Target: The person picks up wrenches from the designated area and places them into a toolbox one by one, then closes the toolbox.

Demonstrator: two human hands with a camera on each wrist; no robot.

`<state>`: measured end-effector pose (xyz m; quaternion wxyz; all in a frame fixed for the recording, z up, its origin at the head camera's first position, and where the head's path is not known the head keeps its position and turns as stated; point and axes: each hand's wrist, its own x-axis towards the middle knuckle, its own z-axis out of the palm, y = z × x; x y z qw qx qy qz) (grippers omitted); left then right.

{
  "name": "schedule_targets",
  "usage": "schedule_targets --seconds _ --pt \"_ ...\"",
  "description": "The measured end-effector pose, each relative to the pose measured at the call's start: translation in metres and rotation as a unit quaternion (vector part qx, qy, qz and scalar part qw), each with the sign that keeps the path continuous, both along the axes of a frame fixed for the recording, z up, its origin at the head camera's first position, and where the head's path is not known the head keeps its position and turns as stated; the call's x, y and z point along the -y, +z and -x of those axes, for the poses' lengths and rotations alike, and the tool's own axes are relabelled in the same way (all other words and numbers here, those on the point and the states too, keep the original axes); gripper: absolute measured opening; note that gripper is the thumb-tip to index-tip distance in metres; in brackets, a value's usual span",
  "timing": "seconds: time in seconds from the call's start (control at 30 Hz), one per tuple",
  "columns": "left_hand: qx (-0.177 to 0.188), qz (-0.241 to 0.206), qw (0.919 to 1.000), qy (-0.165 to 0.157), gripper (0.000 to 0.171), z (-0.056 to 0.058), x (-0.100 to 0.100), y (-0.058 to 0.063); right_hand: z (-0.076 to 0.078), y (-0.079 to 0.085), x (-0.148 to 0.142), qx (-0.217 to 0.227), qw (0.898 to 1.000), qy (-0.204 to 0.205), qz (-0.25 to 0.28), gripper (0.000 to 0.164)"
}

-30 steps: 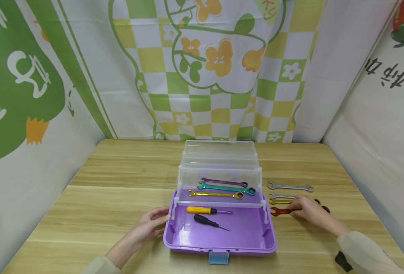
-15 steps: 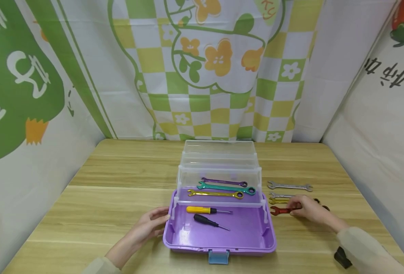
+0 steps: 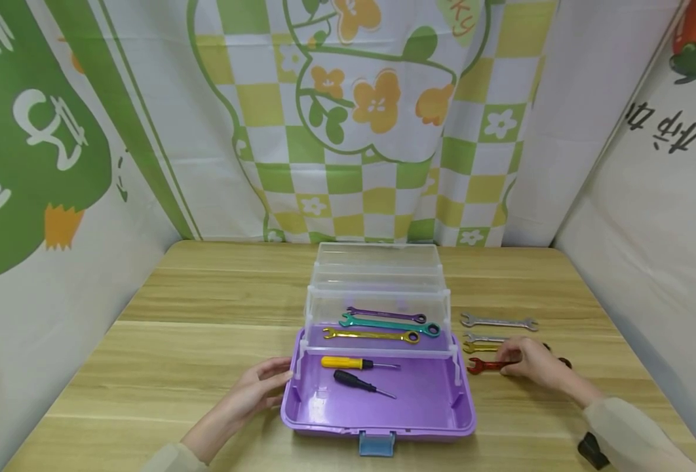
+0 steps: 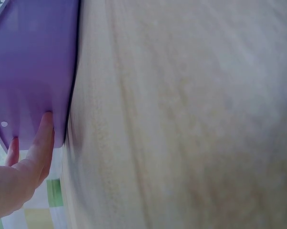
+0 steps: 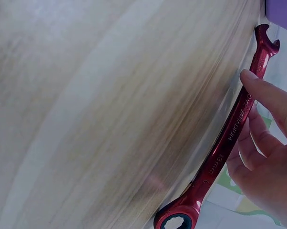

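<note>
My right hand pinches a red combination wrench by its shaft, the thumb on one side and the fingers on the other. In the head view the wrench is just right of the purple toolbox, its open end toward the box. My left hand touches the toolbox's left side; the left wrist view has its extended fingers against the purple wall. Purple, teal and gold wrenches lie in the clear tray. A yellow screwdriver and a black screwdriver lie in the box's bottom.
Right of the box lie a silver wrench, a smaller silver one and a gold one, the latter two partly behind my right hand. A black object sits by the right sleeve. Printed curtains enclose the wooden table.
My right hand and the red wrench have shifted very slightly to the right. The left hand, toolbox and other tools stay where they were.
</note>
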<state>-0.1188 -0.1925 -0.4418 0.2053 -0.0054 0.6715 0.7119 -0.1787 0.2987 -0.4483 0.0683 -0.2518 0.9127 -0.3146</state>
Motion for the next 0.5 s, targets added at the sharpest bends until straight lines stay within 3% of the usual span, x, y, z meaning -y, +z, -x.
schedule_targets --seconds 0.3,0.5 --pt "-0.001 0.005 1.0 0.0 0.061 0.0003 0.0002 -0.0005 -0.0022 0.0012 0.0009 0.016 1.0 -0.013 -0.008 0.012" --pt "0.001 0.008 1.0 0.005 0.061 0.0001 -0.0007 0.0002 -0.0025 0.0006 -0.0004 0.005 1.0 -0.001 0.002 0.013"
